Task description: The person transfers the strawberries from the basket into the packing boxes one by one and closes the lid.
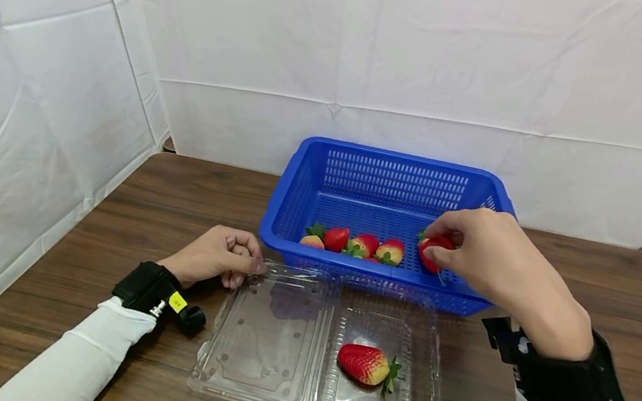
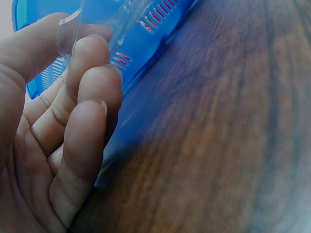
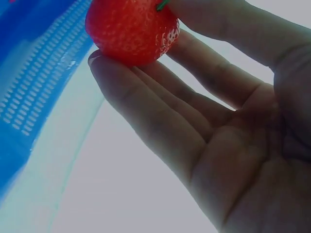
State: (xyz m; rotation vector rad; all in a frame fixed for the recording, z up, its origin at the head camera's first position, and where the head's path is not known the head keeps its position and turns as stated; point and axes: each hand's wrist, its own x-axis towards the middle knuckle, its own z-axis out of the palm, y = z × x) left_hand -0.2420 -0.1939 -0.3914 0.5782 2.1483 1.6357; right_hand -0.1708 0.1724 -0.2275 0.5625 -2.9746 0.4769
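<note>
My right hand [image 1: 482, 254] pinches a red strawberry [image 1: 431, 252] between thumb and fingers, over the right part of the blue basket [image 1: 281, 200]. In the right wrist view the strawberry [image 3: 131, 31] sits at the fingertips, its green stem by the thumb. With thumb and index finger, my left hand [image 1: 221, 256] pinches the far left corner of a clear plastic clamshell box [image 1: 269, 349], which lies opened flat in front of the basket. One strawberry [image 1: 363, 364] lies on its side in the box's right half, leaves toward the right.
Several more strawberries [image 1: 336, 238] lie along the near side inside the basket. Wooden table [image 1: 89, 274] surrounds the box on its left and front. White sheeting [image 1: 249, 23] hangs behind and at both sides of the table.
</note>
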